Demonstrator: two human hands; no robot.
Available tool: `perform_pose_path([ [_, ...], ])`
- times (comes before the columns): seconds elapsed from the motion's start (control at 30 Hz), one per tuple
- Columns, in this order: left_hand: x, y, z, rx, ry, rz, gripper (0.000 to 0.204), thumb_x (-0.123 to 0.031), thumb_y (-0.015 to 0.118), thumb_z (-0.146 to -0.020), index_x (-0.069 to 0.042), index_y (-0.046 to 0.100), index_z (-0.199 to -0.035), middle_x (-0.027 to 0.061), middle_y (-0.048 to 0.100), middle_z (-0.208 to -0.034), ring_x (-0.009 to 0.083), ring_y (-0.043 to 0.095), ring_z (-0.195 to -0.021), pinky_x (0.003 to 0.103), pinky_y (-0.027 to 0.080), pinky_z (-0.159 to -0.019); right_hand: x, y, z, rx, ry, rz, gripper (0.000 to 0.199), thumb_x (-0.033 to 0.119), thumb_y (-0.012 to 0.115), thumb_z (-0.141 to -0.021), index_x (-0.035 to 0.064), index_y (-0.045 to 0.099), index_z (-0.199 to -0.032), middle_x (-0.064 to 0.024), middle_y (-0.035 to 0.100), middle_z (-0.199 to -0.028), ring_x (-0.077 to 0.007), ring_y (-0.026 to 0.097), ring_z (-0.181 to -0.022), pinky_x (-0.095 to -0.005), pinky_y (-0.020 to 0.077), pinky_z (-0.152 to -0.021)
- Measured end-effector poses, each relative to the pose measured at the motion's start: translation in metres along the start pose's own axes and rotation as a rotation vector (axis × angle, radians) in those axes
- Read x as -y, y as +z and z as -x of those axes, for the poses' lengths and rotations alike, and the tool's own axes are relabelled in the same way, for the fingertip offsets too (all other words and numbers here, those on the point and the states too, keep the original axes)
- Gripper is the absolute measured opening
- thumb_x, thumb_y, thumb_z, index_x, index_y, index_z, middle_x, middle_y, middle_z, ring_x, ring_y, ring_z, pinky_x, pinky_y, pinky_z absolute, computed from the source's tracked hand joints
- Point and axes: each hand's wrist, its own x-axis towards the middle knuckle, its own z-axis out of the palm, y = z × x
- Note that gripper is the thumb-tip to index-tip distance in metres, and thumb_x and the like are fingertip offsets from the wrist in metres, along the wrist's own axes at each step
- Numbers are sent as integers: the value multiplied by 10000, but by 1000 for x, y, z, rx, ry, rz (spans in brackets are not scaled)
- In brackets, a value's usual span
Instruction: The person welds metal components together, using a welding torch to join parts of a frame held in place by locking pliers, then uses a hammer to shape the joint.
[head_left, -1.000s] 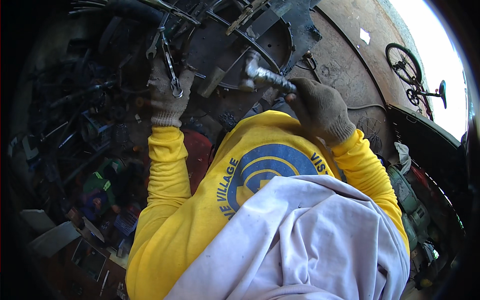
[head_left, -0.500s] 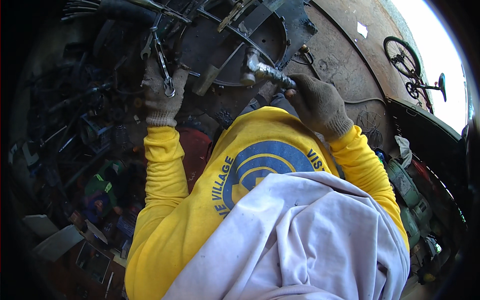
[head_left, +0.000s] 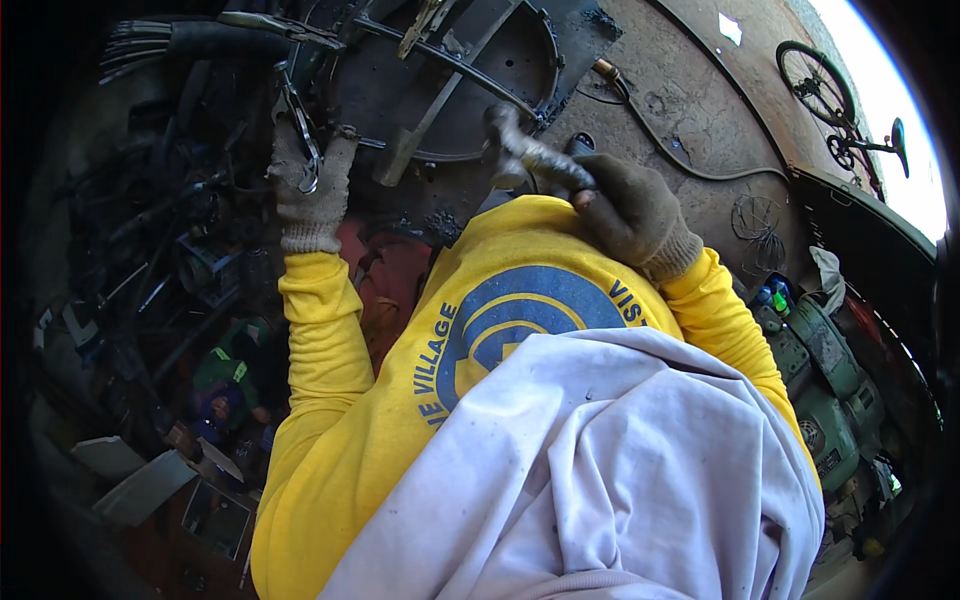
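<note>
My left hand (head_left: 312,200), in a grey-brown knit glove, closes around locking pliers (head_left: 300,130) with shiny metal handles. A thin metal rod (head_left: 370,142) pokes out beside its fingers toward a round dark metal plate (head_left: 400,95). Flat bars and a rod lie across that plate, including a flat metal bar (head_left: 440,115) reaching toward me. My right hand (head_left: 635,210), also gloved, grips a hammer (head_left: 535,160) with a metal shaft, held in front of my body near the plate's close edge. The hammer's head is slightly blurred, and it appears apart from the plate.
Another pair of locking pliers (head_left: 280,28) sits at the upper left by a dark tube. A hose (head_left: 690,165) with a brass-coloured end crosses the floor. A wire coil (head_left: 758,230), green machine (head_left: 835,420) and bicycle (head_left: 830,110) are at right; dark metal clutter fills the left.
The hammer has come back toward my body, its head away from the plate's rim. The whole view has shifted slightly. My left hand keeps its hold on the pliers.
</note>
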Motion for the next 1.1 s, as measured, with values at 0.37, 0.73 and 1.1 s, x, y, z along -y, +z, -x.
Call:
perform_pose_path([
  [0.37, -8, -3, 2, -32, 14, -232, 754, -340, 816, -864, 36, 489, -1430, 230, 612, -1326, 379, 618, -1209, 445, 486, -1039, -19, -7, 9, -169, 82, -90, 321, 274, 638, -1001, 26, 668, -1203, -175, 716, -921, -306, 713, -808, -392, 545, -732],
  [0.73, -20, -4, 15, -26, -145, 89, 593, -195, 792, -884, -13, 528, -1382, 132, 677, -1199, 181, 685, -1008, 331, 573, -817, -15, -41, -52, -334, 357, -259, 403, 347, 641, -1020, 19, 636, -1255, -39, 636, -792, -119, 615, -651, -297, 522, -584],
  [1.1, 26, -10, 31, -77, -21, -8, 595, -204, 803, -856, -9, 548, -1357, 165, 652, -1231, 325, 641, -1159, 417, 499, -1019, -33, -107, -184, -260, 66, 344, 489, 293, 643, -992, 71, 568, -1421, -96, 656, -880, -140, 621, -721, -329, 532, -609],
])
